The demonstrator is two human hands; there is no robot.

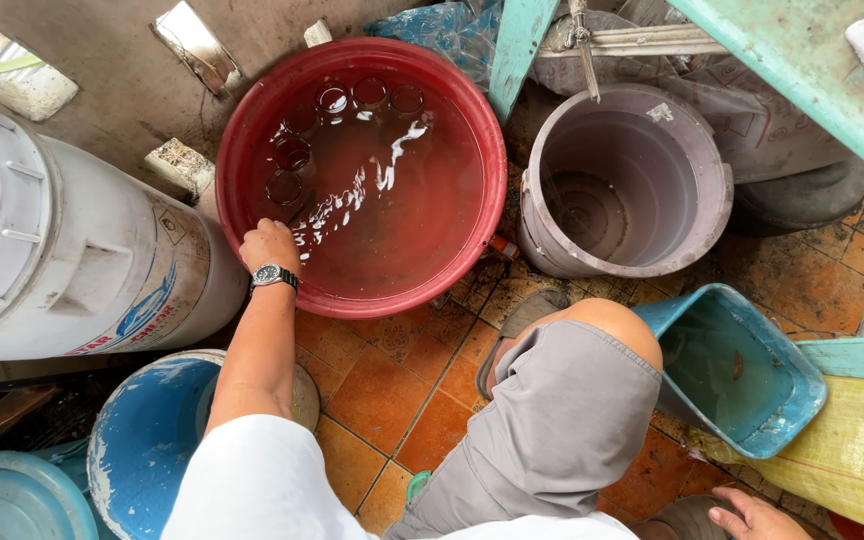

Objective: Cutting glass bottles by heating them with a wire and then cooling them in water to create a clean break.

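A big red basin [472, 130] full of water stands on the orange tiled floor. Several clear glasses [292, 155] lie sunk in the water along its far left side. My left hand [269, 243], with a black wristwatch [273, 275] on the wrist, dips into the water at the basin's near left rim, fingers curled down; whether they hold anything is hidden. My right hand [752, 518] rests low at the bottom right by my knee, fingers loosely spread, holding nothing. My bent knee in grey shorts [562, 410] fills the middle foreground.
A grey bucket [717, 195] stands right of the basin, a teal rectangular tub [802, 395] near my knee. A large white barrel [62, 260] lies at left, blue buckets [137, 440] below it. A teal table edge [802, 70] and a yellow sack [852, 450] are at right.
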